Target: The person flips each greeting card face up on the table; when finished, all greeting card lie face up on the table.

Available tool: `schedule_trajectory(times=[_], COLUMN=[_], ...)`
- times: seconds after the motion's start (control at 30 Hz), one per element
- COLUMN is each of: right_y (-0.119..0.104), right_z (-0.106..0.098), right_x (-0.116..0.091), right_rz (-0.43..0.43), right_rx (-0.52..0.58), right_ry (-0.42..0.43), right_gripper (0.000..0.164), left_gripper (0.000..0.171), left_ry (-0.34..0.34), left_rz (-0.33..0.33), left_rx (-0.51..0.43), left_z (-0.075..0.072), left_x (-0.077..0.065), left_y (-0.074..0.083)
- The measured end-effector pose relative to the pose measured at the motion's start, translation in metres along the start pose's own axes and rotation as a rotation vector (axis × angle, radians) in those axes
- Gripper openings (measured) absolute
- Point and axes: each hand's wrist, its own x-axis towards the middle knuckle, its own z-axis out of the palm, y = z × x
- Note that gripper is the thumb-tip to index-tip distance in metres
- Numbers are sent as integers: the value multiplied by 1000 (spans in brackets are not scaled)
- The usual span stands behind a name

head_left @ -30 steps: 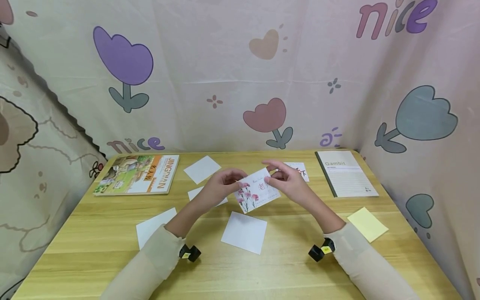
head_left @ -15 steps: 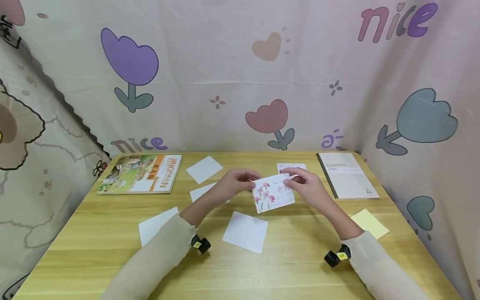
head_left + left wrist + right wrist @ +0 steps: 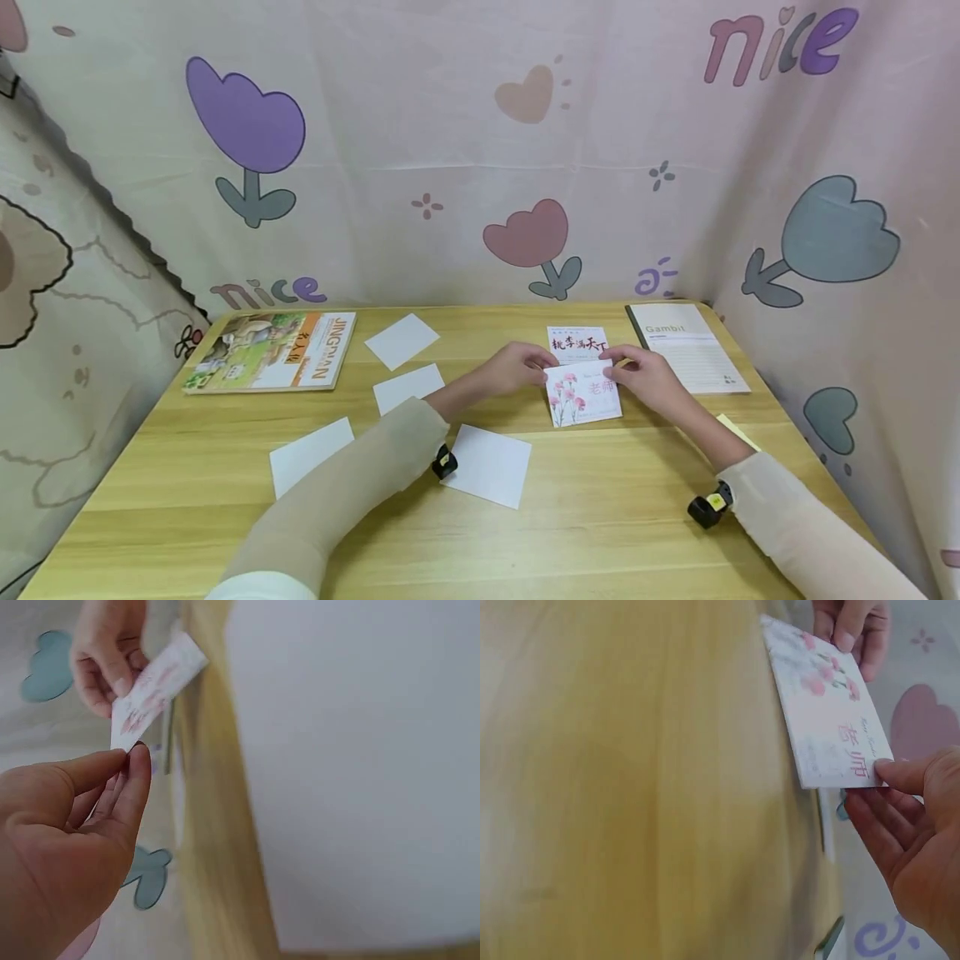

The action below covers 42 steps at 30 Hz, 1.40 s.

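Note:
A greeting card (image 3: 582, 395) printed with pink carnations and red characters is held up by both hands, over the right middle of the table. My left hand (image 3: 516, 367) pinches its left upper corner between thumb and fingers. At the opposite upper corner my right hand (image 3: 647, 381) pinches it too, the thumb on the printed face in the right wrist view. Just behind it lies another card (image 3: 576, 340) with dark red brush characters, its lower part hidden. A blank white card (image 3: 489, 465) lies near my left wrist.
Several more blank white cards, such as the far one (image 3: 402, 342), lie on the left half of the wooden table (image 3: 570, 533). A picture book (image 3: 270, 352) is at the back left. At the back right lie a notebook (image 3: 688, 346) and a yellow paper (image 3: 738, 432), partly covered by my right arm.
Both hands have carried the carnation card to the right, from above the middle to just in front of the brush-character card. It now stands more level, and the brush-character card shows more fully.

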Motion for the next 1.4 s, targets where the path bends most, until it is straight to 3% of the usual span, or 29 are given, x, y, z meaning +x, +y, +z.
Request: schedule_trajectory(times=[0.2,0.4,0.9,1.13,1.4], right_y=[19,26,33,29,0], right_z=[-3,-3,-1,0,4], right_x=[1,3,7,6,1], right_rz=[-15,-26,-30,-61,-89], right_rx=[-99,-147,-207,-244,-115], right_ry=[-32,-51,-103,-83,-70], right_gripper=[22,20,17,16,17], left_gripper=[24,22,17,18,23], left_ry=[-18,-42,-90,-80,-69], left_rz=[-10,-32,-71,-50,-39], left_rx=[115,239,373,393,331], left_z=[15,20,21,11,-11], left_x=[18,30,41,34,10], left_y=[-1,0,-1,0,2])
